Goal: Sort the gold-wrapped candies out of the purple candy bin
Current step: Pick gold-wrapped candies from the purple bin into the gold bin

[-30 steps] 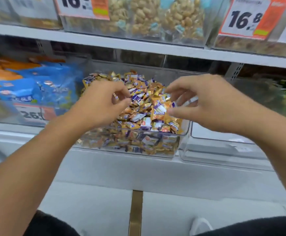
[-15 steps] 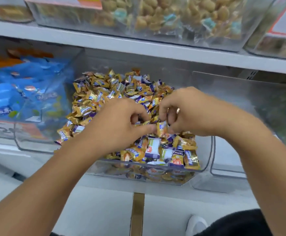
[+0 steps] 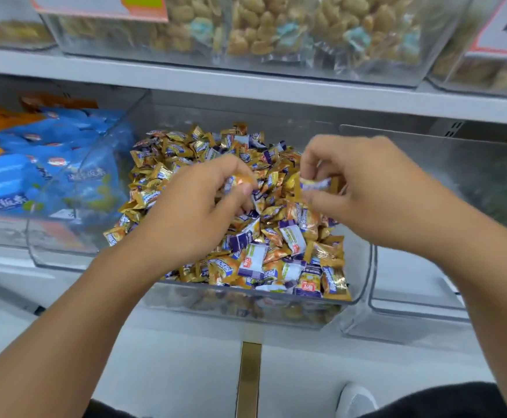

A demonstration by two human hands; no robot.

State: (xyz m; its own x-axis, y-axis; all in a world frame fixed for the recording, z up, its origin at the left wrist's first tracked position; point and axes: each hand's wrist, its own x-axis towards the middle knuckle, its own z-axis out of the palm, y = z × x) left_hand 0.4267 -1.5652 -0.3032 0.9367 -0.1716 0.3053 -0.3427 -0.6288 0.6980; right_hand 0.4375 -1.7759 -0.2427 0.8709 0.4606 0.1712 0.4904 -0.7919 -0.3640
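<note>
A clear plastic bin (image 3: pixel 362 285) on the lower shelf holds a heap of mixed gold-wrapped and purple-and-white wrapped candies (image 3: pixel 279 254). My left hand (image 3: pixel 197 206) hovers over the middle of the heap and pinches a gold-wrapped candy (image 3: pixel 240 180) between thumb and fingers. My right hand (image 3: pixel 363 188) is above the right side of the heap, with a wrapped candy (image 3: pixel 315 184), whitish-purple with gold ends, pinched in its fingertips. Both hands hide part of the pile beneath them.
To the left stands a clear bin with blue and orange snack packs (image 3: pixel 50 167). A see-through bin (image 3: pixel 427 267) sits to the right. The shelf above (image 3: pixel 246 82) carries bins of wrapped snacks (image 3: pixel 291 28) and price tags. Below are a pale floor and a white shoe (image 3: pixel 356 399).
The hands were together over the front of the heap; they have since moved apart and lifted, each with a candy pinched. The camera has drawn closer to the bin.
</note>
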